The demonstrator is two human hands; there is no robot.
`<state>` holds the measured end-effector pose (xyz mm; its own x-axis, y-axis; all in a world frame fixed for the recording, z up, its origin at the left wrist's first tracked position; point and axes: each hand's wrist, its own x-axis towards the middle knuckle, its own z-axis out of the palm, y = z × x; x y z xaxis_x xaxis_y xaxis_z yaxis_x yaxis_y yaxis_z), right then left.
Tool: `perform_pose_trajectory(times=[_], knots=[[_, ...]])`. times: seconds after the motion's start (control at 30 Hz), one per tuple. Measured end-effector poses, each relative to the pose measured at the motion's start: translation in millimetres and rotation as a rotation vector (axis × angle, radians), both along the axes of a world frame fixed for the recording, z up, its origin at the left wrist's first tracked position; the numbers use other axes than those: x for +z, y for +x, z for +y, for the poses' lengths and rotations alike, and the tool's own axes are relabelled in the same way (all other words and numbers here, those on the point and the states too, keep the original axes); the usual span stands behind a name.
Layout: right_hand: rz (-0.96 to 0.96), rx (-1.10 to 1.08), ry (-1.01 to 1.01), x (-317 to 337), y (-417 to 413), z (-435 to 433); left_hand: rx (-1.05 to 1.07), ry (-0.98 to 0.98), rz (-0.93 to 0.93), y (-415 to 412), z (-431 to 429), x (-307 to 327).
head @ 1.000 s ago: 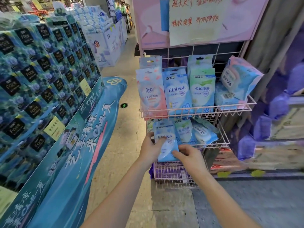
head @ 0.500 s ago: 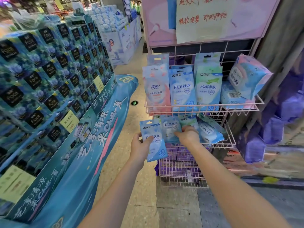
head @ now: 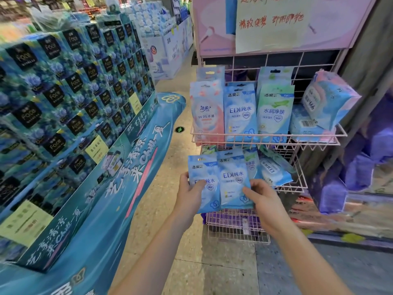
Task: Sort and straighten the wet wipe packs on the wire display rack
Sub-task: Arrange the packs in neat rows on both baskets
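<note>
A pink wire display rack point(head: 297, 136) stands ahead with wet wipe packs on two tiers. My left hand point(head: 190, 193) grips a blue EDI pack point(head: 209, 194) at its left edge. My right hand point(head: 262, 196) grips a second blue EDI pack point(head: 232, 179) at its lower right corner; it overlaps the first, in front of the lower tier. Behind them a green pack point(head: 252, 165) and a tilted blue pack point(head: 274, 172) lie in the lower basket. The upper tier holds an upright pink pack point(head: 207, 112), a blue EDI pack point(head: 240, 113), a green pack point(head: 274, 111) and bulkier packs point(head: 325, 99) leaning at the right.
A tall stack of blue tissue boxes point(head: 70, 88) on a teal display base point(head: 119, 188) fills the left side. The tiled aisle floor point(head: 170, 188) runs between it and the rack. A pink sign board point(head: 276, 22) tops the rack. Purple packs point(head: 359, 167) hang at the right.
My left hand pulled one blue pack out to the left; my right hand reached into the lower basket and took a second blue pack, now held upright beside the first.
</note>
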<state>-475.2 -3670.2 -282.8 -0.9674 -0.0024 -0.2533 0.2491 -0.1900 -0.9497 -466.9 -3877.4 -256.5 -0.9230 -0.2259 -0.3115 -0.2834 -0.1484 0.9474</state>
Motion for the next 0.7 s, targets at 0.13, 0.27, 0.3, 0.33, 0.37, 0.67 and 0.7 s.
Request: perform_pose_trajectory(times=[0.13, 0.27, 0.3, 0.33, 0.37, 0.67, 0.7], knots=[[0.045, 0.047, -0.101, 10.6, 17.2, 23.8, -0.024, 0.021, 0.074, 15.5, 10.3, 16.6], [0.171, 0.046, -0.118, 39.5, 25.1, 42.6, -0.105, -0.020, 0.206, 16.8, 21.7, 45.4], [0.215, 0.047, -0.103, 49.9, 24.0, 45.9, -0.113, -0.031, 0.229, 15.1, 24.2, 52.2], [0.258, 0.052, -0.084, 61.9, 21.7, 48.9, -0.114, -0.037, 0.249, 13.5, 26.7, 59.2], [0.296, 0.055, -0.058, 74.0, 17.4, 52.7, -0.113, -0.042, 0.268, 11.5, 28.8, 65.1], [0.585, -0.086, 0.364, 177.9, -59.8, 44.2, -0.058, -0.078, 0.412, -6.6, 32.7, 101.4], [0.594, -0.089, 0.432, 181.9, -72.1, 39.8, -0.047, -0.083, 0.421, -8.8, 31.4, 103.9]])
